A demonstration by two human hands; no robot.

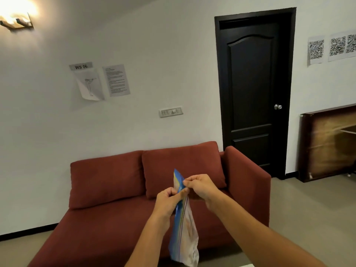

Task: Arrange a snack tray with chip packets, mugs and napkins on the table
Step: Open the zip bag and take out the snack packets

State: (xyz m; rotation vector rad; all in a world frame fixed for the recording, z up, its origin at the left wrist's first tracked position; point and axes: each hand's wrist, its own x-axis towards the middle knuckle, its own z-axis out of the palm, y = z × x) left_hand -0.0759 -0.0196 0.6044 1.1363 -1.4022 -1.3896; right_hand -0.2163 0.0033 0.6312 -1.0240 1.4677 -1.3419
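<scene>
In front of the sofa (123, 189), we pinch the chip packet (185, 234) near its top with our left hand (167, 201) and right hand (200, 186), fingers pressed together.

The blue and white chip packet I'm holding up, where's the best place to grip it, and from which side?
Grip the blue and white chip packet at its flat top seal, where the left hand and right hand already pinch it, one from each side. It hangs upright with the fuller, crinkly body below, so the thin top edge probably gives the firmest pinch without crushing the contents.
</scene>
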